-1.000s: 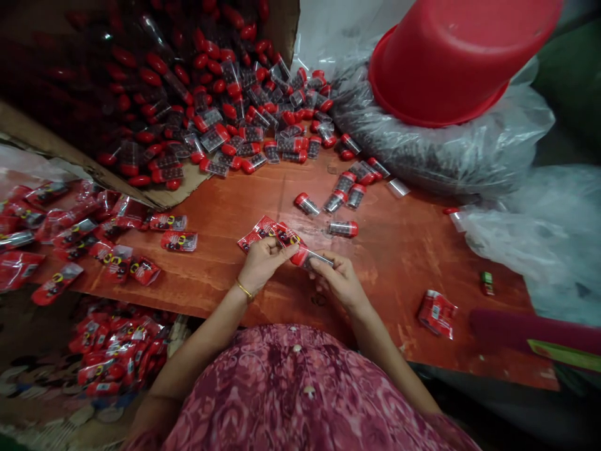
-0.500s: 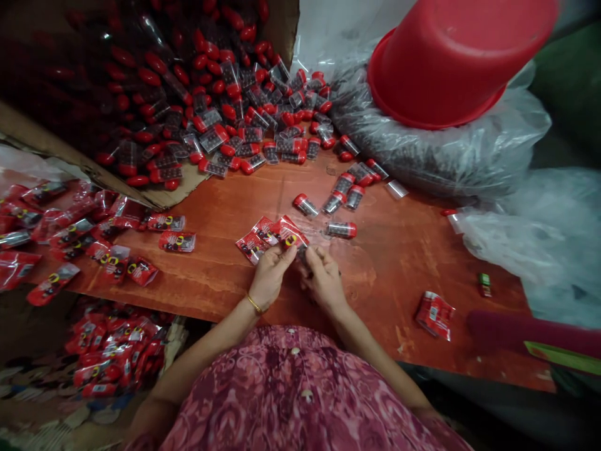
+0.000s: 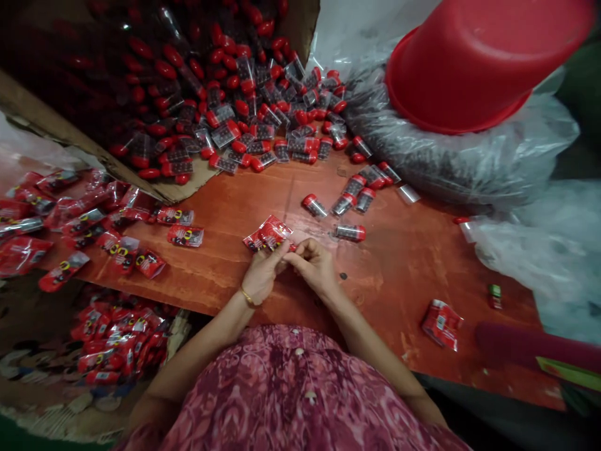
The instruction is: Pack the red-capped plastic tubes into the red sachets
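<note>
My left hand and my right hand meet over the red wooden table, fingers pinched together. My left hand grips a strip of red sachets that fans out to the upper left. My right hand is closed against the strip's near end; what its fingers hold is hidden. A gold bangle sits on my left wrist. Several small clear tubes with red caps lie just beyond my hands.
A cardboard box spills many red-capped tubes at the back. A red bucket rests on a clear plastic bag at the right. Red sachets pile at the left and below the table edge. One sachet lies at the right.
My hands have come together; a second ago my right hand held a clear tube at the sachet strip, now it is hidden between the closed fingers. The view shifted slightly.
</note>
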Demonstrator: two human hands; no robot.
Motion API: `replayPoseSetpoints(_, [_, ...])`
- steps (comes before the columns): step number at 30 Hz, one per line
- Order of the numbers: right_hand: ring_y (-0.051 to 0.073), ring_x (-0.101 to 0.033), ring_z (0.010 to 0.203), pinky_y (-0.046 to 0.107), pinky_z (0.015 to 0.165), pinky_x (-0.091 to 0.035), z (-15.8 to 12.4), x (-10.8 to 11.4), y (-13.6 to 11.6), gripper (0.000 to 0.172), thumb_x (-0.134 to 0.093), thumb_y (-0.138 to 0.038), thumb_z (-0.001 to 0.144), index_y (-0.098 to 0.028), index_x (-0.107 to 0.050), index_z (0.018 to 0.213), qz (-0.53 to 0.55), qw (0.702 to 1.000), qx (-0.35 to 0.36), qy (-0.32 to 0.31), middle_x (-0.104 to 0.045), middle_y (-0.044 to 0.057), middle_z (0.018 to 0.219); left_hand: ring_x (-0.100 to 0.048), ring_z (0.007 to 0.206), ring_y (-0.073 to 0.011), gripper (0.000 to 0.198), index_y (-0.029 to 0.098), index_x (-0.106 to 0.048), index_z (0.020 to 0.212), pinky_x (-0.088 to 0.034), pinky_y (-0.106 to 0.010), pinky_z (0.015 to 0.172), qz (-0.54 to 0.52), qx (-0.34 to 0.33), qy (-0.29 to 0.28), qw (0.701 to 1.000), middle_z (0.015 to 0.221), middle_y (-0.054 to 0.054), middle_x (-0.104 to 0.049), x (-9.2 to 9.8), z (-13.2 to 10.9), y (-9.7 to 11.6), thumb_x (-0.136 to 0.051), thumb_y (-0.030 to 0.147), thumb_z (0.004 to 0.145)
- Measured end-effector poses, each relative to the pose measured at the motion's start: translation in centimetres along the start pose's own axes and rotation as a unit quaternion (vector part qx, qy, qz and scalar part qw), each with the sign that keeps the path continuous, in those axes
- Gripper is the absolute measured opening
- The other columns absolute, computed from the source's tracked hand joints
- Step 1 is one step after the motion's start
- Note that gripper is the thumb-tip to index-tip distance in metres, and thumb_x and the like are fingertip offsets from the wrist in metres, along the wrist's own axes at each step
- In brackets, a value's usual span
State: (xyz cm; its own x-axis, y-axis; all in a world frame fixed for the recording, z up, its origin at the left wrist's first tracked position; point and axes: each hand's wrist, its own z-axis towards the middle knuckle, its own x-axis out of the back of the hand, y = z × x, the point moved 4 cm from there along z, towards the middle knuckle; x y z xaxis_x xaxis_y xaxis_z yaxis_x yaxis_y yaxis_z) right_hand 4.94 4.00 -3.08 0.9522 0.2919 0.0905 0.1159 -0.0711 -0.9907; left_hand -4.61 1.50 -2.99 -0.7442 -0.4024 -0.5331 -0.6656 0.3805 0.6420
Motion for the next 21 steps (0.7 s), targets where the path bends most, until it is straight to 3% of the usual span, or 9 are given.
replayPoseSetpoints(3, [0.015,-0.052,0.059,0.028,0.058,-0.044,2.1,0.3,-1.2,0.036,-0.06,-0.055,0.073,-0.02,-0.052,0.069,-0.197,0.973,0.117,0.011,-0.057,0.001,0.063,-0.063,0.062,-0.0118,0.035,0.017,-0.064,0.067,-0.05,-0.022,0.062,-0.035,0.011,0.05,0.998,0.068,-0.001,-0.068,3.0,0.1,2.2,-0.079,0.045,0.052])
replayPoseSetpoints(6, [0.024,-0.054,0.09,0.039,0.083,-0.041,4.6,2.3,-1.7,0.033,-0.053,-0.045,0.082,-0.016,-0.06,0.097,-0.392,0.9,0.175,0.076,-0.064,0.013,0.098,-0.066,0.075,-0.0112,0.033,0.021,-0.063,0.066,-0.051,-0.023,0.075,-0.123,-0.107,0.148,0.976,0.07,0.001,-0.07,7.2,0.0,6.2,-0.064,0.054,0.069])
replayPoseSetpoints(8, [0.027,-0.05,0.099,0.043,0.087,-0.038,5.9,3.7,-1.2,0.033,-0.049,-0.034,0.086,-0.013,-0.057,0.11,-0.471,0.86,0.172,0.096,-0.059,0.017,0.116,-0.066,0.08,-0.0102,0.043,0.022,-0.063,0.069,-0.05,-0.021,0.078,-0.164,-0.191,0.196,0.948,0.074,0.001,-0.071,9.2,-0.3,8.3,-0.051,0.063,0.073])
replayPoseSetpoints(11, [0.028,-0.047,0.101,0.043,0.085,-0.037,6.4,4.6,-0.2,0.027,-0.043,-0.024,0.088,-0.015,-0.062,0.104,-0.533,0.822,0.181,0.086,-0.056,0.014,0.124,-0.066,0.082,-0.0138,0.05,0.02,-0.065,0.073,-0.051,-0.025,0.076,-0.1,-0.219,0.205,0.948,0.078,-0.002,-0.071,9.1,-0.3,8.7,-0.051,0.068,0.068])
replayPoseSetpoints(14, [0.025,-0.047,0.095,0.04,0.082,-0.038,5.5,4.6,0.2,0.026,-0.04,-0.022,0.089,-0.017,-0.065,0.093,-0.544,0.811,0.198,0.089,-0.06,0.01,0.117,-0.066,0.087,-0.0206,0.035,0.02,-0.068,0.078,-0.05,-0.032,0.082,0.154,-0.233,0.17,0.945,0.082,-0.006,-0.072,6.1,0.6,7.2,-0.07,0.051,0.061])
replayPoseSetpoints(16, [0.024,-0.047,0.09,0.038,0.079,-0.038,4.8,4.7,0.2,0.023,-0.042,-0.022,0.088,-0.016,-0.064,0.091,-0.542,0.811,0.198,0.095,-0.062,0.011,0.108,-0.059,0.105,-0.026,0.03,0.021,-0.07,0.083,-0.041,-0.04,0.096,0.384,-0.282,0.136,0.869,0.099,-0.008,-0.07,3.7,1.5,6.3,-0.074,0.041,0.06])
replayPoseSetpoints(18, [0.024,-0.048,0.088,0.037,0.077,-0.039,4.4,4.7,0.1,0.021,-0.046,-0.023,0.086,-0.014,-0.063,0.092,-0.539,0.812,0.198,0.102,-0.063,0.012,0.1,-0.046,0.122,-0.0302,0.03,0.023,-0.071,0.087,-0.026,-0.047,0.107,0.567,-0.315,0.111,0.753,0.118,-0.009,-0.063,2.0,2.6,5.6,-0.074,0.037,0.061])
replayPoseSetpoints(20, [0.025,-0.048,0.089,0.038,0.077,-0.04,4.3,4.8,0.0,0.022,-0.048,-0.024,0.084,-0.012,-0.062,0.096,-0.532,0.814,0.204,0.111,-0.062,0.013,0.1,-0.038,0.128,-0.032,0.026,0.025,-0.072,0.09,-0.017,-0.052,0.108,0.678,-0.314,0.096,0.658,0.127,-0.008,-0.057,1.3,3.7,5.2,-0.07,0.037,0.068])
replayPoseSetpoints(21, [0.025,-0.048,0.09,0.038,0.077,-0.04,4.3,4.8,-0.1,0.024,-0.049,-0.026,0.084,-0.012,-0.061,0.099,-0.526,0.816,0.209,0.116,-0.061,0.014,0.102,-0.038,0.128,-0.0319,0.023,0.026,-0.072,0.091,-0.017,-0.054,0.108,0.71,-0.305,0.092,0.628,0.128,-0.007,-0.056,1.2,4.1,5.1,-0.065,0.037,0.072])
